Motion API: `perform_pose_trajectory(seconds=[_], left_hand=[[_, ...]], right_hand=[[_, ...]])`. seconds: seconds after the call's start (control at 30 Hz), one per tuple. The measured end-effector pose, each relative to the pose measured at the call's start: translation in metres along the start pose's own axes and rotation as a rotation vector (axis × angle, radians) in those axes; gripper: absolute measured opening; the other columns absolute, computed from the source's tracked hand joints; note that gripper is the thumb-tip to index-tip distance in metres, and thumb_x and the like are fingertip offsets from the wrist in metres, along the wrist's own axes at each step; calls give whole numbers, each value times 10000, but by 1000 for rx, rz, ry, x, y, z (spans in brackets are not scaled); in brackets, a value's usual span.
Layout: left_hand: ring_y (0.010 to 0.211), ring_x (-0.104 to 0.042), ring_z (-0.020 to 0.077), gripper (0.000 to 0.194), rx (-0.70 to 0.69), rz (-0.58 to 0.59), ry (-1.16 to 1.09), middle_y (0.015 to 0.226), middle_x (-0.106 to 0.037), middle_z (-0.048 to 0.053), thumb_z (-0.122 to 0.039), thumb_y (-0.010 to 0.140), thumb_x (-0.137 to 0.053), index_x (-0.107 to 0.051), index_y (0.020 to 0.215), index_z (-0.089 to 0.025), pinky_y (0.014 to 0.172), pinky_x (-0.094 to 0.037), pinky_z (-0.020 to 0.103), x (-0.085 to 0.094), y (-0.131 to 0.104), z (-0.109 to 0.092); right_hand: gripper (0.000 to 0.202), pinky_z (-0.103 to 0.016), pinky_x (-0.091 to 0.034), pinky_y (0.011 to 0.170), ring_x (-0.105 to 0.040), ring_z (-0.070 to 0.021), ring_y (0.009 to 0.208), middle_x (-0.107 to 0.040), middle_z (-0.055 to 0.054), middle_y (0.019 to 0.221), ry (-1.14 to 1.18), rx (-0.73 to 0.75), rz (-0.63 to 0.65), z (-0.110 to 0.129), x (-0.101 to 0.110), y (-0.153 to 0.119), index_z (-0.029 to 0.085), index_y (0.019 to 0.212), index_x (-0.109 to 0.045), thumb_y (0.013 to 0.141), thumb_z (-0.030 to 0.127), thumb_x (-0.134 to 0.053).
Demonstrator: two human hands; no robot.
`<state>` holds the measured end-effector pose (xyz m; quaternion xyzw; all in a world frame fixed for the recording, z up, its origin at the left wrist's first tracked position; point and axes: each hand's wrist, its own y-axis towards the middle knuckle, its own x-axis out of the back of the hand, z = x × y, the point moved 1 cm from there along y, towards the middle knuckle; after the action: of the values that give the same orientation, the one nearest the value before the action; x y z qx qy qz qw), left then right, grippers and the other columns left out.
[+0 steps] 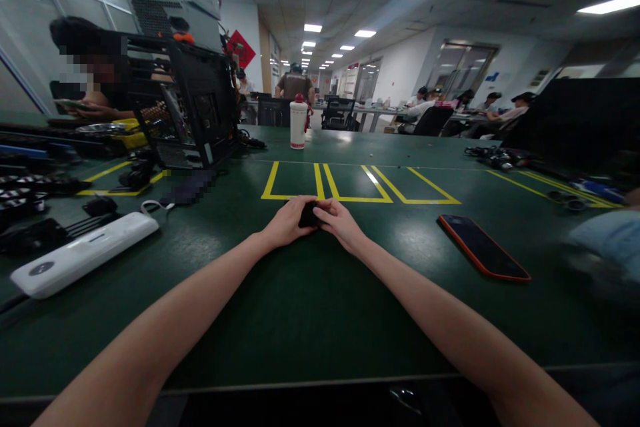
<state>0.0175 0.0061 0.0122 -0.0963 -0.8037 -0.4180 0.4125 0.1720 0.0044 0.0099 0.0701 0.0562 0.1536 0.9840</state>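
Note:
Both my hands meet over the green tabletop [310, 307], just in front of the yellow tape outlines [327, 199]. A small black object [309, 215] sits between them; its kind cannot be made out. My left hand [287, 223] is closed around its left side, with fingers over the top and thumb along the near edge. From the right, my right hand [340, 223] pinches the object with its thumb and fingers. Much of the object is hidden by the fingers.
To my right lies a phone [484, 247] with an orange edge. On the left are a white power strip [85, 253], cables and an open computer case [193, 100]. A white tumbler [299, 125] stands beyond the tape. A blurred sleeve [607, 240] reaches in at the right edge.

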Motion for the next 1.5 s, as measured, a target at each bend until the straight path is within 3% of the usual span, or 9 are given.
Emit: perform_pose_trajectory(seconds=[0.17, 0.3, 0.47, 0.7, 0.93, 1.27, 1.5], left_hand=[[1058, -466, 242, 608, -5, 10, -5, 1130, -466, 90, -236, 664, -625, -311, 1183, -197, 895, -378, 429, 1, 0, 0], [1056, -462, 235, 616, -2, 20, 0, 1132, -464, 87, -239, 662, -630, -308, 1184, -190, 901, -379, 411, 2, -1, -1], [1052, -461, 227, 616, 2, 22, 3, 1129, -464, 86, -238, 661, -631, -311, 1184, -184, 903, -382, 393, 2, -1, -1], [1058, -460, 237, 621, -4, 11, 4, 1135, -462, 78, -231, 658, -631, -301, 1183, -203, 902, -377, 421, 1, 0, -1], [1045, -468, 232, 622, -11, 13, -2, 1125, -466, 77, -233, 657, -635, -303, 1181, -204, 897, -385, 410, 2, -1, -1], [1056, -460, 236, 614, -27, 2, -6, 1127, -461, 77, -231, 658, -633, -302, 1173, -206, 904, -380, 408, 1, -2, 0], [1040, -461, 229, 624, -34, 2, -12, 1127, -459, 76, -234, 659, -631, -296, 1185, -199, 893, -386, 393, -1, -2, 2]], right_hand=[[251, -346, -434, 775, -526, -151, 876, -557, -10, 885, 16, -34, -48, 2, 0, 4, 203, 848, -538, 632, 290, -632], [315, -349, -423, 813, -533, -159, 904, -564, -32, 950, 62, -82, 10, 0, 4, 7, 194, 911, -550, 616, 246, -650], [310, -332, -428, 797, -540, -142, 870, -560, -5, 936, 29, -6, 49, -1, 4, 5, 206, 872, -528, 591, 194, -657], [197, -335, -432, 779, -524, -137, 859, -549, 12, 829, 33, -6, 1, 3, 0, 5, 202, 806, -525, 652, 290, -611], [331, -359, -404, 866, -524, -154, 923, -539, -36, 975, 128, -64, 33, -1, 5, 11, 175, 906, -545, 596, 164, -660], [383, -367, -408, 854, -503, -155, 927, -484, -24, 989, 144, -43, 55, 1, 4, 8, 195, 910, -498, 569, 106, -648], [497, -333, -412, 811, -489, -132, 890, -478, 21, 961, 137, 49, 44, -2, 2, 6, 261, 954, -429, 544, 92, -655]])
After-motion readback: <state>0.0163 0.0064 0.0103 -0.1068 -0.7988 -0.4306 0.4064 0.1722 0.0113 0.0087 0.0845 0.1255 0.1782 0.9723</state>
